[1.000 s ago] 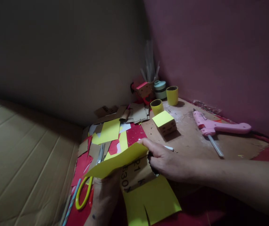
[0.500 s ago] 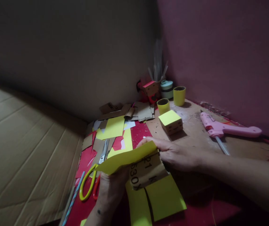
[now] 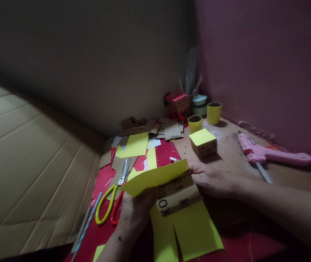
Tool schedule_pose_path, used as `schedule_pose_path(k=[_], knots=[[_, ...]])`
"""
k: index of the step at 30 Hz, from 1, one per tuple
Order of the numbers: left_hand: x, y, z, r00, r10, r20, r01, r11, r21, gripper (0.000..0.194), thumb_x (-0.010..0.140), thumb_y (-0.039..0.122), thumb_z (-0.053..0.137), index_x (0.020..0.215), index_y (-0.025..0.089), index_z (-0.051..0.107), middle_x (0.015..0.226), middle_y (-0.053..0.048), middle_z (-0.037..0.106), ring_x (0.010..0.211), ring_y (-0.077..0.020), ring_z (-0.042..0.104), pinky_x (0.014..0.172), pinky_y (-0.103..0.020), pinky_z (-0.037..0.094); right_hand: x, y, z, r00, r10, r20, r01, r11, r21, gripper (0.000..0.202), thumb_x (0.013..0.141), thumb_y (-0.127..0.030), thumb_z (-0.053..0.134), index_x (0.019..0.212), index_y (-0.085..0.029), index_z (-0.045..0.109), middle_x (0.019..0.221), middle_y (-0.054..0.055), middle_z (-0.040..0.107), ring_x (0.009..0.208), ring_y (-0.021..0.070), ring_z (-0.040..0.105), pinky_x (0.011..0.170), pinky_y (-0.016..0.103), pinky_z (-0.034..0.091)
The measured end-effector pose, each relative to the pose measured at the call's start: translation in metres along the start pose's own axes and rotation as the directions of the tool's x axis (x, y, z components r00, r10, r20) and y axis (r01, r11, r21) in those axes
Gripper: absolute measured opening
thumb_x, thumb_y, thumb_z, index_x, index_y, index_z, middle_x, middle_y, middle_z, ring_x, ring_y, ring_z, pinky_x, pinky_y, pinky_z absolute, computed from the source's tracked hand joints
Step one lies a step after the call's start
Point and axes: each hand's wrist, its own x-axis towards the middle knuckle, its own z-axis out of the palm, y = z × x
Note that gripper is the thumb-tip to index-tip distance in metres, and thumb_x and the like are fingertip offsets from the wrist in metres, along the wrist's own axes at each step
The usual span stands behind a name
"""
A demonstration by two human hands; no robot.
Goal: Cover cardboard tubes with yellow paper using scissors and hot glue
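Note:
Between my hands is a cardboard piece (image 3: 181,194) with black printed letters and numbers, and yellow paper spreads out from it. One yellow paper flap (image 3: 161,177) stands up along its far side; two more hang toward me, with a slit between them. My left hand (image 3: 137,211) grips the piece from the left and below, its fingers mostly hidden by the paper. On the right edge, my right hand (image 3: 208,178) is closed on the same piece, fingertips behind the flap. Scissors (image 3: 106,205) with yellow and red handles lie beside my left hand.
Beyond my hands stand a yellow-topped cardboard block (image 3: 203,142) and two yellow tubes (image 3: 214,113). A pink glue gun (image 3: 272,151) lies at right. Paper and cardboard scraps (image 3: 136,145) cover the left side, near a striped straw (image 3: 87,225) and a large cardboard panel (image 3: 35,174).
The whole view has shifted a little, so things sit further right. My right fingertips have slipped out of sight behind the flap, and a small white stick now shows beyond it.

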Motion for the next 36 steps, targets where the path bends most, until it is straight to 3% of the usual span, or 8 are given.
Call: schedule_pose_path(k=[3,6,13,19,26,33,36], knots=[[-0.003,0.005,0.004,0.994,-0.029,0.104,0.045,0.987,-0.157,0.022,0.071,0.028,0.074,0.089,0.015,0.074,0.095,-0.01,0.076,0.087,-0.0279,0.07,0.08,-0.035,0.057,0.001,0.001,0.0,1.0,0.002,-0.018,-0.002,1.0,0.021,0.046,0.076,-0.007,0.049,0.118,-0.02,0.062,0.098,0.003,0.07,0.083,0.0134,0.065,0.068,0.023,0.05],[-0.005,0.008,0.009,0.983,-0.1,0.153,0.144,0.94,-0.308,0.029,0.066,0.025,0.078,0.093,0.014,0.074,0.094,-0.01,0.076,0.088,-0.029,0.07,0.08,-0.037,0.057,0.003,0.006,-0.001,0.999,0.019,-0.031,-0.017,0.999,0.048,0.046,0.075,-0.008,0.051,0.118,-0.018,0.062,0.098,0.004,0.071,0.083,0.0143,0.066,0.068,0.024,0.051],[-0.008,0.014,0.015,0.954,-0.201,0.224,0.285,0.842,-0.458,0.034,0.057,0.021,0.083,0.089,0.013,0.076,0.097,-0.012,0.076,0.098,-0.0348,0.067,0.084,-0.042,0.056,0.005,0.011,0.0,1.0,0.017,-0.014,-0.016,1.0,0.027,0.043,0.071,-0.014,0.065,0.114,-0.016,0.065,0.093,0.006,0.072,0.085,0.0186,0.067,0.075,0.032,0.054],[-0.009,0.021,0.015,0.939,-0.221,0.262,0.32,0.838,-0.442,0.038,0.059,0.022,0.083,0.095,0.012,0.075,0.102,-0.015,0.074,0.104,-0.0364,0.065,0.087,-0.044,0.055,0.005,0.01,0.002,0.998,0.054,-0.017,-0.053,0.996,0.067,0.029,0.081,-0.022,0.061,0.108,-0.017,0.069,0.084,0.006,0.073,0.08,0.0182,0.068,0.074,0.031,0.053],[-0.005,0.02,0.013,0.931,-0.249,0.266,0.344,0.842,-0.416,0.039,0.059,0.021,0.082,0.095,0.011,0.074,0.103,-0.014,0.074,0.104,-0.0352,0.065,0.087,-0.043,0.055,0.006,0.016,0.001,0.998,0.049,-0.049,-0.048,0.999,0.019,0.029,0.081,-0.022,0.062,0.109,-0.019,0.069,0.083,0.004,0.073,0.078,0.0176,0.068,0.073,0.029,0.052],[-0.005,0.015,0.008,0.915,-0.27,0.3,0.373,0.85,-0.373,0.041,0.059,0.017,0.081,0.1,0.012,0.074,0.097,-0.012,0.075,0.094,-0.0308,0.069,0.084,-0.039,0.054,0.002,0.009,0.004,0.974,0.142,-0.174,-0.147,0.989,-0.013,0.036,0.073,-0.023,0.067,0.108,-0.023,0.068,0.082,0.004,0.073,0.081,0.0235,0.067,0.067,0.032,0.053],[-0.004,0.011,-0.001,0.884,-0.307,0.352,0.422,0.849,-0.319,0.033,0.065,0.023,0.08,0.097,0.014,0.075,0.088,-0.009,0.076,0.077,-0.0239,0.071,0.072,-0.032,0.056,0.005,0.001,0.007,0.969,0.093,-0.231,-0.114,0.99,-0.079,0.039,0.066,-0.025,0.073,0.105,-0.024,0.069,0.086,0.005,0.073,0.087,0.027,0.065,0.072,0.037,0.053]])
